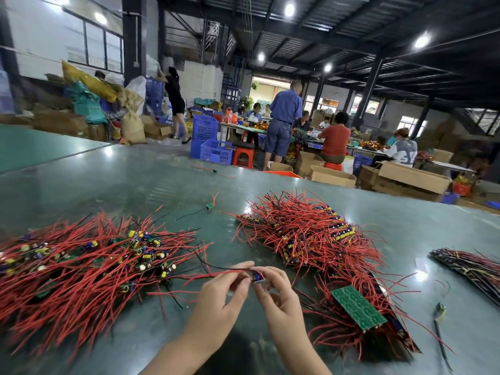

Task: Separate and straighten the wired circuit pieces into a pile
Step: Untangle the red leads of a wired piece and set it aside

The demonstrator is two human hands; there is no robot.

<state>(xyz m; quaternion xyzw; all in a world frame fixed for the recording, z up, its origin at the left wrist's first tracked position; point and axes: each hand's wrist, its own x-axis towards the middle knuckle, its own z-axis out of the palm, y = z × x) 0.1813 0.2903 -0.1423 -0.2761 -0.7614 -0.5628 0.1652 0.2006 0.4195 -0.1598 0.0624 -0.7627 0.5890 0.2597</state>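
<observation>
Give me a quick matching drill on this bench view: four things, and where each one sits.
Things:
1. small circuit piece
2. loose pile
3. green board
4. single stray piece

Places:
A. bench's left side
B. alone on the bench, beyond both piles
C. pinched between left hand and right hand
D. on top of the right-hand stack, near edge

Pairs: 1-C, 2-A, 3-D, 4-B

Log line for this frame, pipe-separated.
left hand pinches wires | right hand pinches circuit piece | held above table | between piles
</observation>
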